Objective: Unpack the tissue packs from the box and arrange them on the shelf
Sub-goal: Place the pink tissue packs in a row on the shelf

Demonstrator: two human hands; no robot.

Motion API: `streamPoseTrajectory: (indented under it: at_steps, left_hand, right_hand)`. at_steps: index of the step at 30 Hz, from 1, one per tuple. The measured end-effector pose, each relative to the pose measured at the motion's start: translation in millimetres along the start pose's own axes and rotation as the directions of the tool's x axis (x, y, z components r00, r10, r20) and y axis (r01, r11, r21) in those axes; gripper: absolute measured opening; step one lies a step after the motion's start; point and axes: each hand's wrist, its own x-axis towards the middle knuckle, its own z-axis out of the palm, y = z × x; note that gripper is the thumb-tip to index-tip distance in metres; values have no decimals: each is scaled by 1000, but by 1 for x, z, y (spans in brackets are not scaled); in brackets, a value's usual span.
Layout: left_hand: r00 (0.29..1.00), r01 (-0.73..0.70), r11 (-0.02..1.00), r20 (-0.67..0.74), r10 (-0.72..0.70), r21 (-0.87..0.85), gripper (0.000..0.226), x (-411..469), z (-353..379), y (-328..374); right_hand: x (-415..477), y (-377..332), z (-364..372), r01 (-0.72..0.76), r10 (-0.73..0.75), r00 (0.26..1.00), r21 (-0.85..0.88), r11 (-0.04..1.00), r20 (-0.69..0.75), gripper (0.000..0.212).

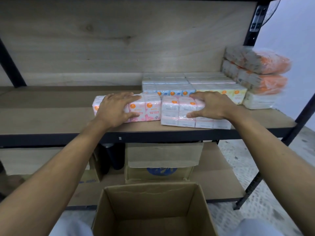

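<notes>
The left hand (115,108) lies over the left pack (150,109), fingers spread across its top and thumb pressed to its front face, gripping it. The right hand (211,106) holds the right pack (175,108) the same way: fingers curved over the top towards the far edge, thumb stretched along the near side. Both arms are bare and reach forward from the bottom corners.

The two packs are pink and sit on the shelf (51,116) near its front edge, just beside each other, with their near corners almost touching. The left one stands with its printed front towards the camera; the right one is turned slightly and shows its pale top and side.

Behind them are rows of blue packs (163,86) and, to their right, yellow packs (219,89), set tightly together. Further right, a white pack (259,101) lies on the shelf, and two orange bags (265,65) are stacked one on the other in the back corner. The left half of the shelf is bare wood, with a wooden back panel (102,40) rising behind.

Below the arms the box (150,200) stands open; no packs can be seen in the part of its inside that is in view. Under the shelf, on a lower level, are more cardboard boxes (162,159), one with a blue mark.
</notes>
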Motion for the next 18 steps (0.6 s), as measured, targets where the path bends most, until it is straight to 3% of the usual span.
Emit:
streamPoseTrajectory:
  at_steps: [8,12,18]
  left_hand:
    - [1000,11,1000,4,-11,6,65,0,-2,1]
    - [1000,6,1000,10,-6,7,66,0,-1,1]
    - [1000,13,1000,13,-13,12,71,0,0,-1]
  right_hand:
    - [2,7,9,13,-19,976,-31,999,-215,84]
    - [3,11,24,23,-67,919,-118,993,-389,87]
    - [-3,6,49,55,-143,832,-176,983,-536,84]
